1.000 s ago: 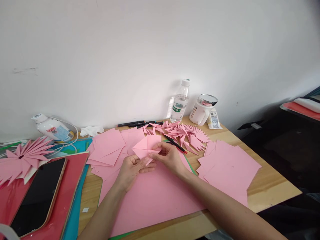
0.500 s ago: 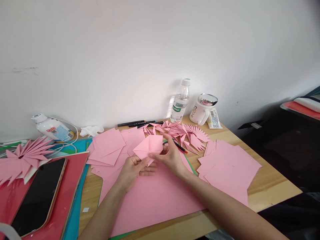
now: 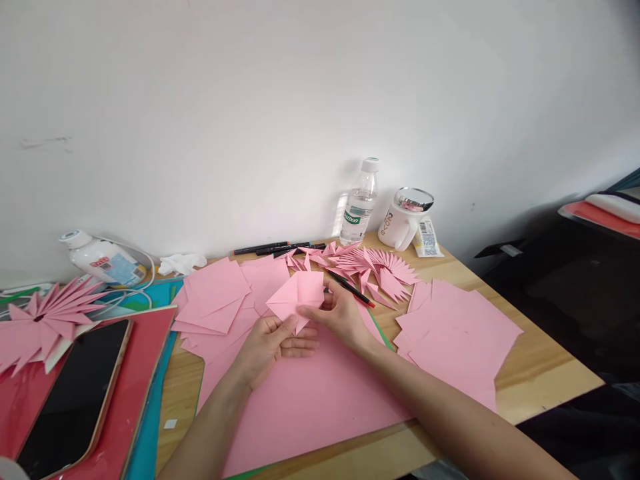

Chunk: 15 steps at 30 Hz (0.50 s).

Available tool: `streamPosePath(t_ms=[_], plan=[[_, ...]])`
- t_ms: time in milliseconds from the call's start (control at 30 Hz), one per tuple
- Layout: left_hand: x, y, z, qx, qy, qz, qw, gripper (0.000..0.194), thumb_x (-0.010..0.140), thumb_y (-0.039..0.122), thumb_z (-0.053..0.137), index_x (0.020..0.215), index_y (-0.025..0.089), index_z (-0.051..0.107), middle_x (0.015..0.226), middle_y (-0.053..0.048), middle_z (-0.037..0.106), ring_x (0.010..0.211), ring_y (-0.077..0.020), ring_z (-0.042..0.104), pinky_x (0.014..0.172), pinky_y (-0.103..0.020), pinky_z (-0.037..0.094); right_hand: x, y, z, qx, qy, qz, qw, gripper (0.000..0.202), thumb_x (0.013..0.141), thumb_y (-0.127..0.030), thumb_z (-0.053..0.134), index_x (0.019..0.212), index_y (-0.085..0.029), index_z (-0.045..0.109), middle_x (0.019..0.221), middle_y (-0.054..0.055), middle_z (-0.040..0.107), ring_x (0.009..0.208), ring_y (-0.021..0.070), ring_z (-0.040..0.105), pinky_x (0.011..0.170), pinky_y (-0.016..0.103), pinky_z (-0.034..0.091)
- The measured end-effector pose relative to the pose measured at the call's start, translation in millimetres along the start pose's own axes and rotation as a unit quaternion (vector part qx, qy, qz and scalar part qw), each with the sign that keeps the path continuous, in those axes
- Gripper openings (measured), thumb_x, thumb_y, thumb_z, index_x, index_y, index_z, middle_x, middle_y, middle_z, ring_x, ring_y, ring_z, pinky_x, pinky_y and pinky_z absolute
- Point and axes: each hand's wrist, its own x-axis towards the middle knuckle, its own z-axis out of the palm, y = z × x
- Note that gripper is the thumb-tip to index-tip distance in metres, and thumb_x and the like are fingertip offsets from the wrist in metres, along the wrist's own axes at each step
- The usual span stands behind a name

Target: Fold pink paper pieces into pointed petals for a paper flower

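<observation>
A small folded pink paper (image 3: pixel 299 293) with creases is held up over a large pink sheet (image 3: pixel 320 400). My left hand (image 3: pixel 270 343) pinches its lower edge between thumb and fingers, the other fingers stretched beneath. On the paper's right side, my right hand (image 3: pixel 340 312) grips it with the thumb on its face. Loose pink squares (image 3: pixel 215 297) lie to the left, and another pile of pink sheets (image 3: pixel 460 333) is at the right. Behind my right hand is a fan of folded pink pieces (image 3: pixel 385 267).
Along the wall stand a water bottle (image 3: pixel 359 203) and a white mug (image 3: pixel 403 220). Black pens (image 3: pixel 265 248) lie at the back. On the left are a phone (image 3: pixel 75 393), a red folder (image 3: pixel 120 393), a tipped white bottle (image 3: pixel 103 259) and a pink paper pinwheel (image 3: pixel 50 320).
My right index finger has come down from the paper's top corner to its right edge. The fingers of my left hand have spread a little further right. The view has shifted slightly.
</observation>
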Motion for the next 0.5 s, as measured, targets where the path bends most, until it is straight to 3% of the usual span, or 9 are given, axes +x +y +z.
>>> streamPosePath(t_ms=[333,500], plan=[[0.2,1.0,1.8,-0.005,-0.010,-0.005,1.000,0.039,0.074,0.045,0.062,0.085,0.008,0.067,0.085,-0.020,0.071,0.078,-0.0298,0.068,0.077,-0.046,0.051,1.0,2.6,-0.4,-0.021,-0.001,-0.010,1.000,0.045,0.061,-0.030,0.072,0.099,-0.018,0.050,0.075,0.002,0.066,0.062,0.0163,0.063,0.053,0.026,0.049],[-0.9,0.7,1.2,0.032,-0.016,-0.003,0.999,0.036,0.073,0.040,0.066,0.089,0.008,0.068,0.089,-0.020,0.071,0.081,-0.0294,0.068,0.078,-0.044,0.051,1.2,3.6,-1.2,-0.029,0.000,-0.018,0.999,0.046,0.062,-0.026,0.072,0.101,-0.018,0.049,0.074,0.000,0.065,0.061,0.0151,0.062,0.052,0.025,0.048]])
